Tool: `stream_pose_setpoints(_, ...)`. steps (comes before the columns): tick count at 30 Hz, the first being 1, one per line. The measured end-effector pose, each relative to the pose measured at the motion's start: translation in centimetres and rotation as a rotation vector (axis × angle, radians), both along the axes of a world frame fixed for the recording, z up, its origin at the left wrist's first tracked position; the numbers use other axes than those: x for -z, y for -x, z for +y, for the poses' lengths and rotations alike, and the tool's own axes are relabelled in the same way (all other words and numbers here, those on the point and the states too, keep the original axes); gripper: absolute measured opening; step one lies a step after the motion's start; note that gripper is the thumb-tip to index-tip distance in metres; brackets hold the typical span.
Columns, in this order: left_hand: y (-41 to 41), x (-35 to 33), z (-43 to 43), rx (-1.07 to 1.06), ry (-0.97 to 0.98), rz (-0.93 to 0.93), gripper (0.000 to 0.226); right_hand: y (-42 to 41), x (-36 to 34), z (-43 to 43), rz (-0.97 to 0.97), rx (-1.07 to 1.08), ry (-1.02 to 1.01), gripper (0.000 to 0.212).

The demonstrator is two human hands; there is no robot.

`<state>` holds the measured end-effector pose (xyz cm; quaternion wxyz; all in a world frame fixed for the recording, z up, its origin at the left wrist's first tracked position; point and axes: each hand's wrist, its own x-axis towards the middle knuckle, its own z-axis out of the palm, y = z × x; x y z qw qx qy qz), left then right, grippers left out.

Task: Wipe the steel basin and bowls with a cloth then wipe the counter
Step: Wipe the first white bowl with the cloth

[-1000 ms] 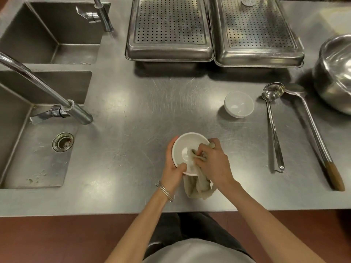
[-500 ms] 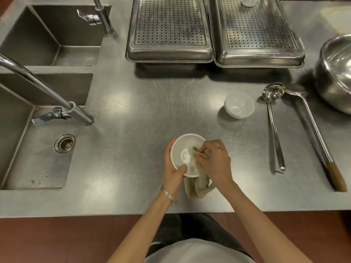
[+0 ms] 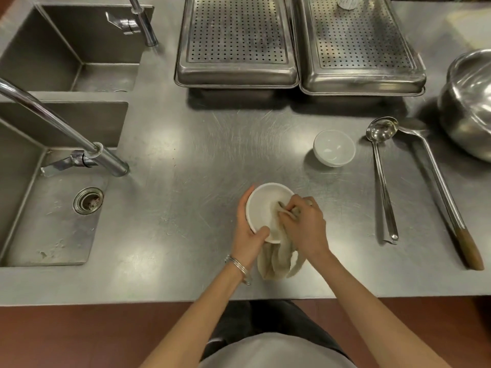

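Holding a small white bowl [image 3: 261, 208] just above the worktop [image 3: 186, 168] at lower centre of the frame, the left hand [image 3: 248, 235] is clamped on its near rim, thumb over the edge. The right hand [image 3: 305, 224] is closed on a beige cloth [image 3: 276, 257], pressing it into the bowl's right side while the loose tail hangs below. A glazed bowl gripped at one edge could probably twist free under a hard wiping push and drop onto the steel. The dangling tail may drag across the worktop. A second white bowl [image 3: 334, 147] sits at centre right beside two ladles [image 3: 382, 181]; the steel basin [image 3: 470, 107] waits at the right edge.
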<state>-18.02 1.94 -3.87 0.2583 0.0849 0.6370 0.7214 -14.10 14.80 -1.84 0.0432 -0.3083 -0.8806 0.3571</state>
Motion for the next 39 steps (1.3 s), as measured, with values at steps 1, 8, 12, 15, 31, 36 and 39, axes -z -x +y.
stream_pose_setpoints(1, -0.2, 0.2, 0.1, -0.051, 0.012, 0.007, 0.073, -0.1, 0.1, -0.4, -0.015, -0.036, -0.009, 0.011)
stream_pose_setpoints(8, 4.0, -1.0, -1.8, 0.400, 0.139, -0.049, 0.075, 1.6, -0.9, 1.6, -0.028, -0.600, -0.450, 0.017)
stream_pose_setpoints(12, 5.1, -1.3, -2.0, 0.511, 0.182, -0.121, 0.075, 1.3, 0.1, 1.2, 0.078, -0.553, -0.510, 0.021)
stream_pose_setpoints(15, 3.8, -0.2, -2.2, 0.401, 0.157, -0.189, 0.073, 0.5, 0.5, 1.1, 0.111, -0.350, -0.319, 0.017)
stream_pose_setpoints(31, 0.7, 0.4, -1.4, 0.176, 0.097, -0.323, 0.074, 1.6, 2.6, -0.8, 0.053, -0.471, -0.596, 0.022)
stream_pose_setpoints(36, 2.2, -0.1, -1.2, 0.226, 0.101, -0.303, 0.075, 0.8, 1.4, 1.5, 0.138, -0.296, -0.415, 0.021)
stream_pose_setpoints(39, 3.0, 0.4, -1.6, 0.176, 0.097, -0.261, 0.074, -0.7, 0.4, 2.7, 0.116, -0.096, -0.120, 0.011)
